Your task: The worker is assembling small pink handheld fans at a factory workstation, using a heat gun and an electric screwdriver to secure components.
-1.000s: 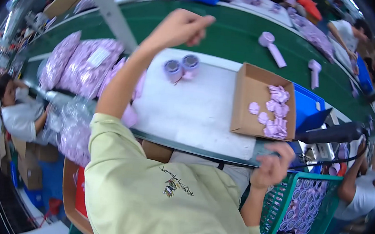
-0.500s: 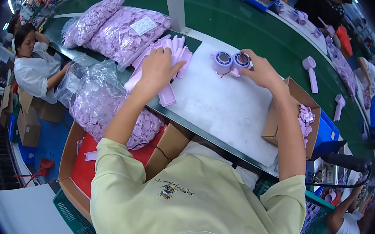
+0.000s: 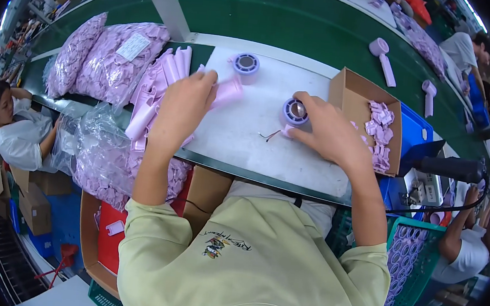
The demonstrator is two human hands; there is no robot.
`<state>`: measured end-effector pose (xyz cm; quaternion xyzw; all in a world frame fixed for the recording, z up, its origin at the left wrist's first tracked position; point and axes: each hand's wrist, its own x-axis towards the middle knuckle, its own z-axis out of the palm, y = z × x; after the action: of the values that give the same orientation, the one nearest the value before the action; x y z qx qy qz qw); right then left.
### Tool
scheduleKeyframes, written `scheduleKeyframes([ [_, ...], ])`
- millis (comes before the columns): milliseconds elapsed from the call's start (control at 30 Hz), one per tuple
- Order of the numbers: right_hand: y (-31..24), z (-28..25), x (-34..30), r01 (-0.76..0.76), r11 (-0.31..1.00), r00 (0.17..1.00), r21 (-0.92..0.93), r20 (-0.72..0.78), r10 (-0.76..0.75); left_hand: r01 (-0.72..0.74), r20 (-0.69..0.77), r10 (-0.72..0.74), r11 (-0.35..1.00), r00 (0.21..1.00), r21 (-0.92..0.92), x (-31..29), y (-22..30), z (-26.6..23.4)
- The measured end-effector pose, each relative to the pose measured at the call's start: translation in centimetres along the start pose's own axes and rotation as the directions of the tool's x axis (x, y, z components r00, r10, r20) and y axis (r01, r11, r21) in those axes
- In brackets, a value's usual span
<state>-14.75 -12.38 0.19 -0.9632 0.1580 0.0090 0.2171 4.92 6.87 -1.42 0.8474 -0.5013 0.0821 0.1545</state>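
My left hand (image 3: 186, 103) is closed round a pale pink curved handle shell (image 3: 227, 92), lifted beside a pile of similar shells (image 3: 146, 99) on the bench. My right hand (image 3: 331, 127) grips a round purple fan head (image 3: 295, 112) by its side, thumb low and fingers over the top edge. Thin wires hang from that fan head just above the white work surface (image 3: 251, 145). A second purple fan head (image 3: 246, 64) stands by itself farther back, between my hands.
Clear bags of pink parts (image 3: 121, 58) lie at the left. Right of my right hand stands a cardboard box (image 3: 341, 88) with small pink pieces. A green conveyor belt (image 3: 304, 29) runs behind, carrying handheld fans (image 3: 383, 60). A green crate (image 3: 408, 269) holds purple rings.
My left hand has taken a handle shell from the pile and raised it to the right. My right hand has drawn one fan head away from the other, toward me.
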Motion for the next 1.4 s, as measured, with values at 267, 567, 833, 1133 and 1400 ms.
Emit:
scheduleKeyframes([
  [267, 0.5, 1.0, 0.1, 0.006, 0.998, 0.999, 0.068, -0.036, -0.004, 0.033, 0.155, 0.060, 0.845, 0.986, -0.534, -1.2, 3.2, 1.4],
  [567, 0.0, -1.9, -4.5, 0.071, 0.970, 0.892, 0.234, -0.450, 0.043, 0.007, -0.035, -0.104, 0.374, 0.994, -0.927, -0.2, 5.3, 3.6],
  [833, 0.4, -2.0, -8.6, 0.076, 0.938, 0.664, 0.338, -0.719, 0.205, -0.050, 0.156, 0.220, 0.715, 0.963, -0.698, 1.4, 9.3, 2.9],
  [1133, 0.4, -2.2, -9.1, 0.167, 0.920, 0.545, 0.355, -0.811, 0.214, 0.331, 0.315, 0.425, 0.038, 0.849, -0.943, 0.4, 12.8, 6.4],
  [1400, 0.1, -3.2, -9.9, 0.050, 0.927, 0.816, 0.372, -0.551, 0.177, 0.609, 0.433, 0.559, -0.169, 0.707, -0.775, -1.1, 15.1, 4.1],
])
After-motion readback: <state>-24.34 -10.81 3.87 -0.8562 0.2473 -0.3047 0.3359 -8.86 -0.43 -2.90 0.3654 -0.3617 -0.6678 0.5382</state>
